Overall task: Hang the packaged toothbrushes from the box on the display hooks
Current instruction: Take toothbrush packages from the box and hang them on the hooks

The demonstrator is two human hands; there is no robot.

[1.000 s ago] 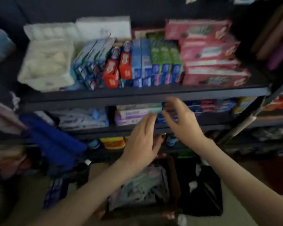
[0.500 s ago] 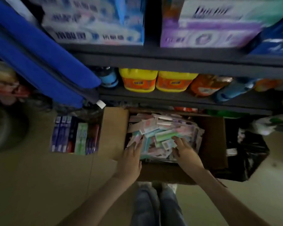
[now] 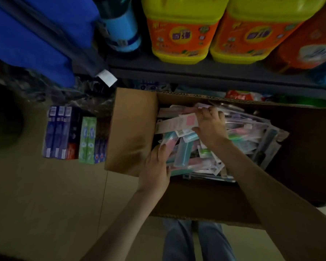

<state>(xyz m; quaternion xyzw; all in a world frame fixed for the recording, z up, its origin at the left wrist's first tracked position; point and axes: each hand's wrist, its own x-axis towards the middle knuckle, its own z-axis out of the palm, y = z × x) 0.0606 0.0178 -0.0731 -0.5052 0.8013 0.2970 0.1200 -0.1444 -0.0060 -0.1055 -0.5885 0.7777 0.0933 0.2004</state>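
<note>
Dozens of blister-packed toothbrushes (image 3: 243, 132), light and slippery by their look, lay heaped in the brown cardboard box (image 3: 134, 129). My right grip (image 3: 211, 127) pinched a pale pink-and-white pack (image 3: 177, 123); my left grip (image 3: 157, 166) rested flat on the heap. I'd take each by its stiff card end. No writing was legible, even on the yellow detergent jugs (image 3: 181, 34).

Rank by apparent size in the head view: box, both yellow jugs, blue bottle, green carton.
1. box
2. left jug and right jug: alike, both cropped, not ranked
3. blue bottle
4. green carton
</note>
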